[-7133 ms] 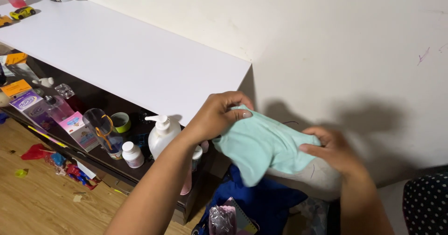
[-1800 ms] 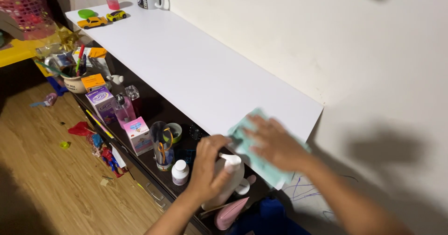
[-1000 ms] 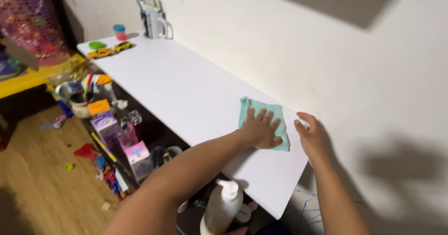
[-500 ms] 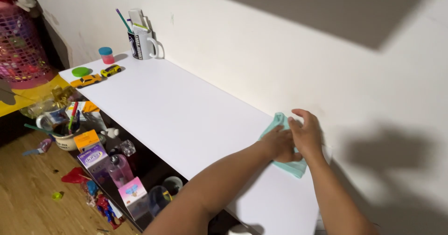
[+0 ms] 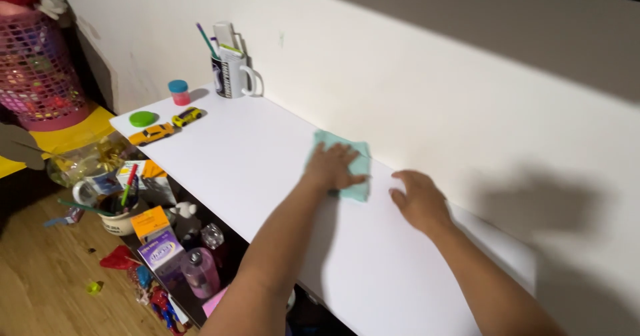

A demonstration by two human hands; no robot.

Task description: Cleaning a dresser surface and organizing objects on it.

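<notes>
On the table (image 5: 220, 149), the left hand (image 5: 331, 167) presses the cloth (image 5: 355, 165) flat under spread fingers, gripping nothing. Half a second ago both hands bunched it; now the right hand (image 5: 418, 201) rests open beside it, empty.

Purple-white box (image 5: 159, 251) – under orange carton (image 5: 149, 221), lower shelf
</notes>
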